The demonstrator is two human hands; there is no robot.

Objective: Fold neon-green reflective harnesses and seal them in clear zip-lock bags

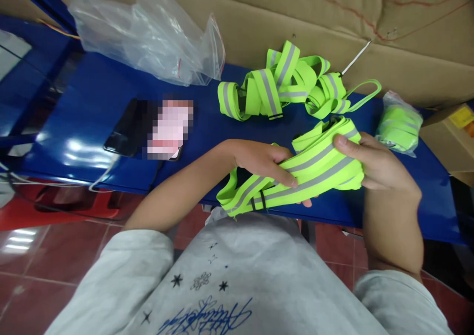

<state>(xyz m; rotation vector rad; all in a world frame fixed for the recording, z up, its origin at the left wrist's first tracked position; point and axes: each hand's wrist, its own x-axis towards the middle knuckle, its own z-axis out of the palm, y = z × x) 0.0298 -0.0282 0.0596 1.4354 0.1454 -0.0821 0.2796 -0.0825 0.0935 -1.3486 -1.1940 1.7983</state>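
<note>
Both of my hands hold a folded neon-yellow reflective strap with grey stripes, just above the front edge of the blue table. My left hand grips its middle, thumb on top and fingertips showing below. At the right end, my right hand pinches the folded layers with the thumb on top. A loop with a black slider hangs out at the left end. Behind my hands lies a loose pile of similar reflective straps.
A clear plastic bag lies at the back left. Two phones, one dark and one with a blurred screen, sit on the blue table. Right are a bagged strap bundle and a cardboard box. Cardboard stands behind.
</note>
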